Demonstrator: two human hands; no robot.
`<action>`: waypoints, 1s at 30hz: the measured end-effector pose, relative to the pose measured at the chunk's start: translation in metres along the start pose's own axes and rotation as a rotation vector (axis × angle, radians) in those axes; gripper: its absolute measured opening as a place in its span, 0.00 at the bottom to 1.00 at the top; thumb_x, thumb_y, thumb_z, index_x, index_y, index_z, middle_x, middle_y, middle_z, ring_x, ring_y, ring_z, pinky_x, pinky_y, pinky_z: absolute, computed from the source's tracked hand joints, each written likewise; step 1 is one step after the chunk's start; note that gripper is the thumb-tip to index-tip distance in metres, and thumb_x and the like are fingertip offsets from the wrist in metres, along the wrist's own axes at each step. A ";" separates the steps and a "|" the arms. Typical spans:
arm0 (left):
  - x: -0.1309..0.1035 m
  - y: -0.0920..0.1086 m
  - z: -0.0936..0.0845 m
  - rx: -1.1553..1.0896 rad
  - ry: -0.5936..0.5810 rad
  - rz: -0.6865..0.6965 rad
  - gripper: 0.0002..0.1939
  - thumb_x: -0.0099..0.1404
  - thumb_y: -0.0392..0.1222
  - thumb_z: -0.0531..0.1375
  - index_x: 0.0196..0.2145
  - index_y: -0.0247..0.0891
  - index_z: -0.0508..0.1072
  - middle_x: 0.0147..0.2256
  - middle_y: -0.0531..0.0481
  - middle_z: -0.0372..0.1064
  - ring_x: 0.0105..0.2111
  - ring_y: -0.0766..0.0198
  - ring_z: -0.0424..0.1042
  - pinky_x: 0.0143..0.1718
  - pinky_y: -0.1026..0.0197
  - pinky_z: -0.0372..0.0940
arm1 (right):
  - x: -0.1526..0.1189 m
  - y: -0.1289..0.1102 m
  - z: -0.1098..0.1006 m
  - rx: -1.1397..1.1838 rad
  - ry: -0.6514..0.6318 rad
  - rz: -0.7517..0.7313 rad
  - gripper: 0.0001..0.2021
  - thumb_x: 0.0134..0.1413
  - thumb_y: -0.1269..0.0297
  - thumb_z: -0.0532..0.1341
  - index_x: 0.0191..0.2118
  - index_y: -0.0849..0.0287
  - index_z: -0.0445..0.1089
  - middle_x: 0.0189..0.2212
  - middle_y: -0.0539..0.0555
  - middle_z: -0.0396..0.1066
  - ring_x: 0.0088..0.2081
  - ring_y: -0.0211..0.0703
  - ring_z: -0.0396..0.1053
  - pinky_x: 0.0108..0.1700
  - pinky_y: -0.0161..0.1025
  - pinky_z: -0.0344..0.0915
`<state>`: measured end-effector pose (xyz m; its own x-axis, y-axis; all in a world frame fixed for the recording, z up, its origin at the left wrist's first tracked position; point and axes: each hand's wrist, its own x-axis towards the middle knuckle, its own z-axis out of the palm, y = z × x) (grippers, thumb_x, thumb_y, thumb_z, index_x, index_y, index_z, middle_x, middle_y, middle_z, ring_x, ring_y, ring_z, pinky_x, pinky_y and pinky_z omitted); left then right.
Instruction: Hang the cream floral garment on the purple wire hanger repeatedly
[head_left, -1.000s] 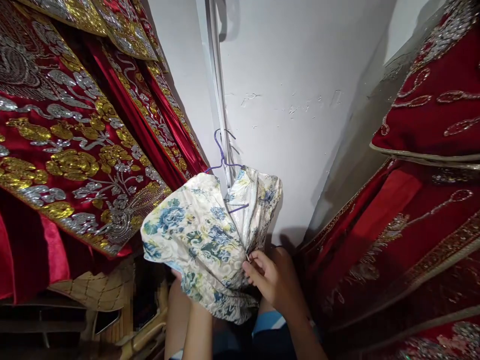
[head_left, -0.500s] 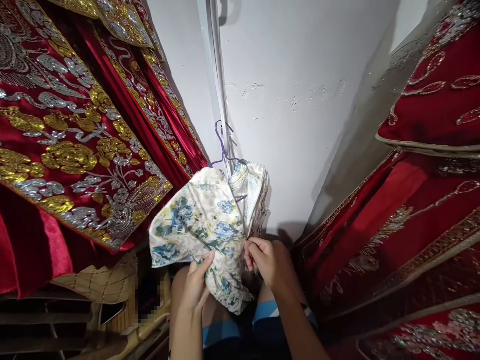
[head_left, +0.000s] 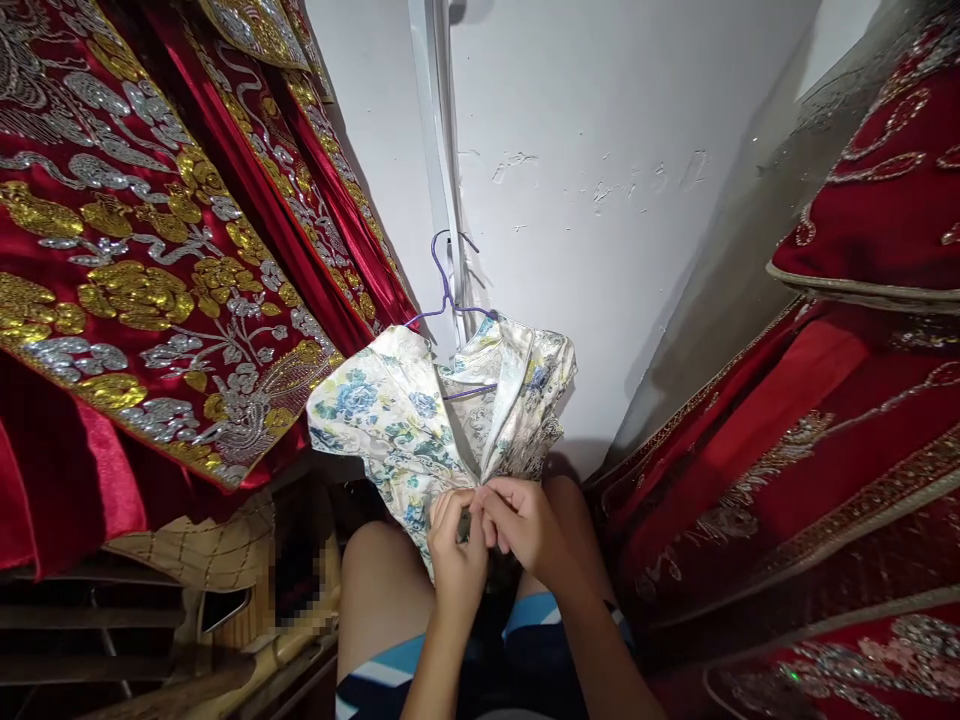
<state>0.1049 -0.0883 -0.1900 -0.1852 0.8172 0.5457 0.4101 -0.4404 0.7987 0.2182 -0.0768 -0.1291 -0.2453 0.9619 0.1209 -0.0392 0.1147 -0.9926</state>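
Observation:
A cream garment with blue and yellow flowers [head_left: 405,420] hangs on a purple hanger [head_left: 448,300] in front of me. Its neckline opens in a V, with the hanger's lower bar showing inside. My left hand [head_left: 454,535] pinches the cloth at the bottom of the V. Right beside it, fingertips meeting, my right hand [head_left: 517,520] pinches the front edge at the same spot. Whatever small fastening may sit between the fingers is hidden. Below the hands, the lower part of the garment is mostly covered.
Red cloth with gold and silver embroidery [head_left: 172,270] hangs at the left. More red beaded garments [head_left: 750,420] hang at the right. A metal pole [head_left: 439,130] stands before the white wall [head_left: 600,250]. At lower left is a wooden seat [head_left: 277,670] with a phone-like dark object [head_left: 225,607].
My left hand has moved right and up from the garment's side to meet my right hand at the front edge. The garment now faces me more squarely, its neckline spread wider.

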 end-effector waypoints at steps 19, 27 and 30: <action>0.072 0.004 -0.025 -0.099 0.090 0.062 0.12 0.67 0.43 0.61 0.47 0.39 0.73 0.36 0.47 0.72 0.39 0.59 0.72 0.46 0.58 0.64 | 0.089 -0.104 0.015 0.148 0.107 -0.229 0.10 0.59 0.67 0.55 0.29 0.61 0.69 0.12 0.43 0.63 0.13 0.29 0.53 0.18 0.28 0.48; 0.173 0.086 -0.053 0.211 -0.041 0.474 0.09 0.69 0.42 0.60 0.35 0.36 0.76 0.31 0.50 0.74 0.30 0.65 0.70 0.34 0.63 0.63 | 0.100 -0.087 0.008 -0.050 0.186 -0.304 0.11 0.59 0.61 0.56 0.27 0.58 0.68 0.14 0.43 0.60 0.16 0.32 0.54 0.21 0.32 0.48; 0.176 0.091 -0.062 0.233 0.119 0.509 0.08 0.69 0.42 0.60 0.34 0.36 0.76 0.31 0.51 0.73 0.29 0.66 0.69 0.33 0.64 0.62 | 0.105 -0.060 0.007 -0.190 0.206 -0.228 0.12 0.57 0.59 0.58 0.24 0.57 0.66 0.14 0.43 0.58 0.19 0.34 0.54 0.22 0.32 0.47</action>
<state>0.0544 -0.0074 -0.0057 -0.0061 0.4700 0.8827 0.6577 -0.6630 0.3576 0.1878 0.0153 -0.0565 -0.0501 0.9340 0.3537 0.1155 0.3572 -0.9269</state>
